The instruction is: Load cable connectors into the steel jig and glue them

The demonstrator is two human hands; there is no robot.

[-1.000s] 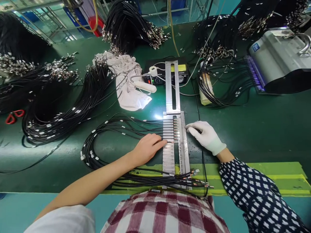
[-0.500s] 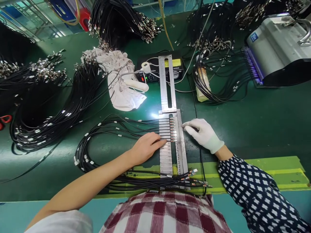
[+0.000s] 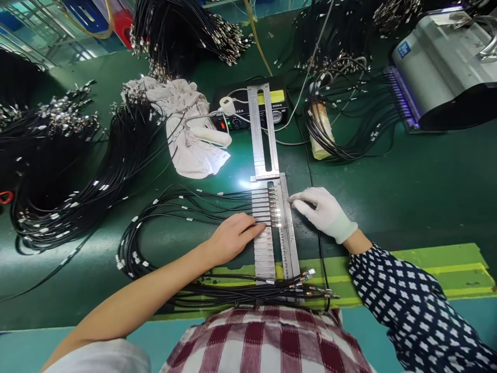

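Note:
A slotted metal fixture (image 3: 264, 254) lies lengthwise in front of me, with several black cables seated side by side in its upper slots. My bare left hand (image 3: 233, 237) rests at the fixture's left side, its fingers pressed together on the lowest seated cable (image 3: 267, 225). At the right rail, my white-gloved right hand (image 3: 320, 211) is pinched, its fingertips touching the rail's edge; whatever lies between them is too small to make out. Loose cables (image 3: 240, 294) with metal connector ends lie across the fixture's near end.
Behind the fixture sits a black control box (image 3: 248, 111). A crumpled cloth (image 3: 186, 150) and a large cable bundle (image 3: 120, 150) lie left. A metal-cased device (image 3: 446, 77) with purple light stands at the back right, near a taped block (image 3: 321, 129) among cables.
The view has shifted slightly, so the background sits a little further left. Both hands keep nearly the same places at the fixture.

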